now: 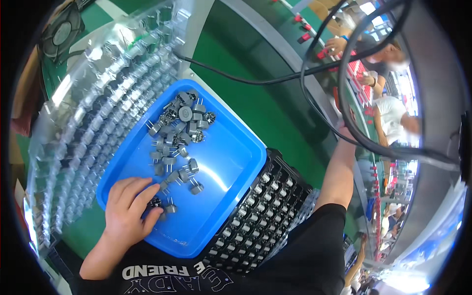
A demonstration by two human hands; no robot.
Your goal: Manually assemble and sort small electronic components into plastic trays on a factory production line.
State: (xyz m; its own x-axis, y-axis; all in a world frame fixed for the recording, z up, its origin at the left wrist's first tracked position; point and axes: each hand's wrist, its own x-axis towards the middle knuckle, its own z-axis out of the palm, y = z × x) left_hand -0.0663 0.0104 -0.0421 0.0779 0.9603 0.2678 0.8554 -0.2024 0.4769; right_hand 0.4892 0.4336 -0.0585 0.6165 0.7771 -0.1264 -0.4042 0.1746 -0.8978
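A blue plastic tray holds several small round grey parts with thin metal pins, mostly heaped at its far end. My left hand reaches over the tray's near left side, fingers bent. Between its thumb and forefinger is a dark pinned part, partly covered by the fingers. One loose grey part lies just right of the thumb. My right arm stretches out to the far right, where my right hand is at the grey rail of the line, partly behind a black cable; its fingers are hidden.
Clear plastic blister trays stand stacked and tilted at the left. A black tray filled with rows of silvery parts is right of the blue one. Black cables loop across the upper right. Co-workers sit beyond the line.
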